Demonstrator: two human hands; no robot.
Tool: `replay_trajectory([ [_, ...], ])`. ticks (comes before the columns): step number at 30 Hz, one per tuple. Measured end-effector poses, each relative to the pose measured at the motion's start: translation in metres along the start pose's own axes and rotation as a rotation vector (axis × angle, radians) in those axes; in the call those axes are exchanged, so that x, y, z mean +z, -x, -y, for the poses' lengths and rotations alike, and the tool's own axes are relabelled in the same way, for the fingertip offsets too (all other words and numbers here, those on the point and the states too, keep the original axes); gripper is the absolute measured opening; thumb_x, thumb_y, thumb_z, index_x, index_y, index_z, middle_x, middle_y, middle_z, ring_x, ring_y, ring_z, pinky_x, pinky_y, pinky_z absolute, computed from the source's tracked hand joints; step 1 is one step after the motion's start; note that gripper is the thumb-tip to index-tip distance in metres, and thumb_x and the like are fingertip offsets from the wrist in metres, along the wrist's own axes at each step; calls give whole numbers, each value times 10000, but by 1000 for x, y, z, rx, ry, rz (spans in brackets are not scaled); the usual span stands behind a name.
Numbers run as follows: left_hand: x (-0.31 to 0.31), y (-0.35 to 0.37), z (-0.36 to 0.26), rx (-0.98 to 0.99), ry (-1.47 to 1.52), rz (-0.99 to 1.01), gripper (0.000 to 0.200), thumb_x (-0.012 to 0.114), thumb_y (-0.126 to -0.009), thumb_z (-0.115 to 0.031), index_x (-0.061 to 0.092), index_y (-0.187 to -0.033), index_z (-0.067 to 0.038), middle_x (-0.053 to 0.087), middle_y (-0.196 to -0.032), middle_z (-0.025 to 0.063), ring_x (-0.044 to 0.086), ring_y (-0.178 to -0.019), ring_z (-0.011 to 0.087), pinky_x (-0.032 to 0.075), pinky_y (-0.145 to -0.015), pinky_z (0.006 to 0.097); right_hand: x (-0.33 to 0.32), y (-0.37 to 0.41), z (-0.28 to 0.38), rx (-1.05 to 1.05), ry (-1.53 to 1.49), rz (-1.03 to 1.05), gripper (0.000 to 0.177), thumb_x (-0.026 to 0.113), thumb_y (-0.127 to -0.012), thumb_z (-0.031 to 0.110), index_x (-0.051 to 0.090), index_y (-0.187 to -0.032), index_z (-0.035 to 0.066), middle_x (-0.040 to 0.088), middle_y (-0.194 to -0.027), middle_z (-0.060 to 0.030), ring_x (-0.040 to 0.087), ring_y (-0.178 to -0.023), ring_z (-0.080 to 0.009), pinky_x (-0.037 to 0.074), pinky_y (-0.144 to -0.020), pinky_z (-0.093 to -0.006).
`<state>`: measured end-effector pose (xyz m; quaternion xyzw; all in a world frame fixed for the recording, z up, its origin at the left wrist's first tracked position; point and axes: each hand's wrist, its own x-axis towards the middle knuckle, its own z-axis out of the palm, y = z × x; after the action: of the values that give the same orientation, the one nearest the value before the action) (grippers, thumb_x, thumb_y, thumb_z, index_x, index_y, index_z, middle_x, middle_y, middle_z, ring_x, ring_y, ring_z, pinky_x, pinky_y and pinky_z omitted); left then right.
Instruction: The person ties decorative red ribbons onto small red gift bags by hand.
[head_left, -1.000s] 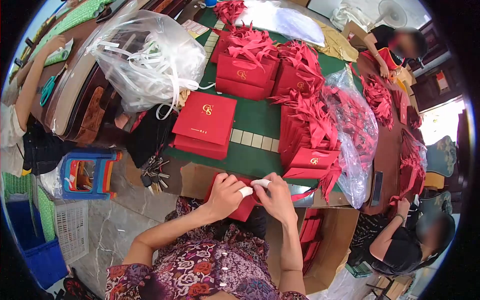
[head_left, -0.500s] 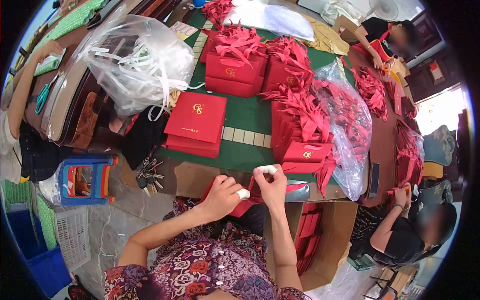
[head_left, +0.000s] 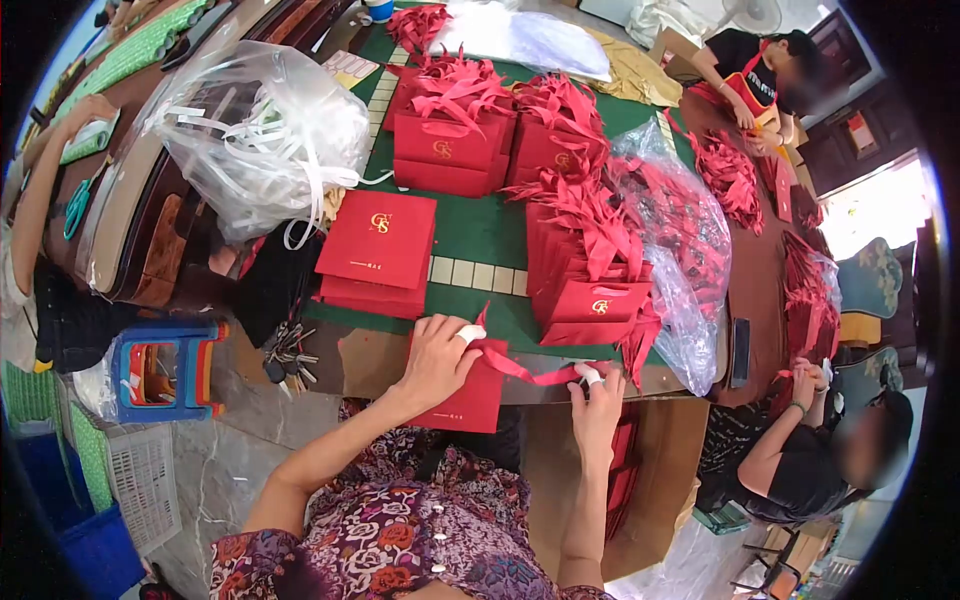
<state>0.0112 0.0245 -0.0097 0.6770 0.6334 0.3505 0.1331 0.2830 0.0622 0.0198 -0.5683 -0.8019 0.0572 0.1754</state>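
A red paper gift bag (head_left: 468, 402) lies flat at the table's near edge, partly over my lap. My left hand (head_left: 438, 360) is closed on its upper part, with a white-taped finger by the bag's top. From there a red ribbon (head_left: 535, 377) runs loosely to the right. My right hand (head_left: 597, 402), which also has white wrapping on a finger, pinches the ribbon near its far end. A flat stack of red bags (head_left: 375, 245) lies beyond my left hand. Beyond my right hand stand upright bags with ribbon handles (head_left: 590, 270).
Below the table on the right is a cardboard box (head_left: 655, 500) holding red bags. A clear sack of red ribbons (head_left: 680, 220) and a phone (head_left: 740, 352) lie to the right. White straps fill a plastic bag (head_left: 270, 140) at left. Co-workers' hands (head_left: 808, 380) work at the right.
My hands have moved apart, the right one drawing the ribbon out to the right. The bag now lies flatter, its printed front showing below my left hand. The view has shifted slightly.
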Motion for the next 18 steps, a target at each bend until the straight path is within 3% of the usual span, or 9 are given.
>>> replay_trajectory([
  [3,-6,6,-5,19,69,-95,247,746,-791,-123,683,-1023,-70,644,-1062,85,573,-1010,276,406,-872,416,3,3,-4,-10,-2,19,215,753,-795,66,704,-999,24,573,-949,-164,558,-888,-363,465,-782,-450],
  [6,-23,22,-13,-29,123,-126,214,735,-810,-99,680,-1014,-63,657,-1039,96,596,-1001,295,443,-870,417,-8,5,9,-27,-28,75,150,742,-829,69,696,-958,7,635,-887,-144,621,-828,-289,494,-743,-396],
  [8,-29,40,-20,-207,373,23,208,724,-838,-96,681,-1037,-55,674,-1021,118,628,-992,319,485,-885,417,-13,8,25,404,-609,350,104,715,-883,76,686,-939,-7,683,-801,-77,645,-742,-168,505,-678,-316],
  [9,-32,46,-25,-214,431,44,231,728,-861,-108,685,-1081,-50,694,-1002,121,673,-963,271,527,-860,369,-3,12,28,293,-734,294,90,678,-932,84,679,-940,-6,693,-781,-22,615,-693,-82,490,-633,-244],
  [10,-30,57,-29,-375,631,147,265,729,-880,-143,690,-1130,-65,714,-1004,92,680,-880,192,532,-759,323,7,18,35,431,-1006,360,83,676,-946,95,678,-960,14,667,-774,12,573,-661,-51,454,-586,-212],
  [12,-27,71,-32,-521,862,323,325,718,-908,-117,655,-1217,-36,715,-1075,49,653,-902,82,522,-796,258,0,13,73,561,-1183,444,72,675,-953,101,673,-972,32,666,-776,14,562,-641,-27,416,-544,-185],
  [14,-36,74,-39,-561,895,447,352,706,-928,-118,631,-1259,-24,718,-1057,39,635,-890,68,516,-766,259,16,17,86,551,-1173,469,117,704,-934,87,659,-1002,3,670,-795,3,622,-706,-57,482,-588,-199],
  [16,-25,88,-35,-594,1002,434,334,687,-946,-115,631,-1262,-22,722,-1024,39,631,-871,69,505,-744,244,17,14,107,588,-1211,451,115,709,-930,88,659,-988,3,665,-786,3,615,-691,-47,478,-577,-200],
  [18,-21,96,-30,-619,1060,426,315,665,-961,-117,633,-1258,-18,723,-1018,42,635,-877,73,505,-749,242,29,18,111,467,-1153,341,129,716,-924,96,657,-989,2,669,-787,-1,609,-680,-47,483,-575,-206],
])
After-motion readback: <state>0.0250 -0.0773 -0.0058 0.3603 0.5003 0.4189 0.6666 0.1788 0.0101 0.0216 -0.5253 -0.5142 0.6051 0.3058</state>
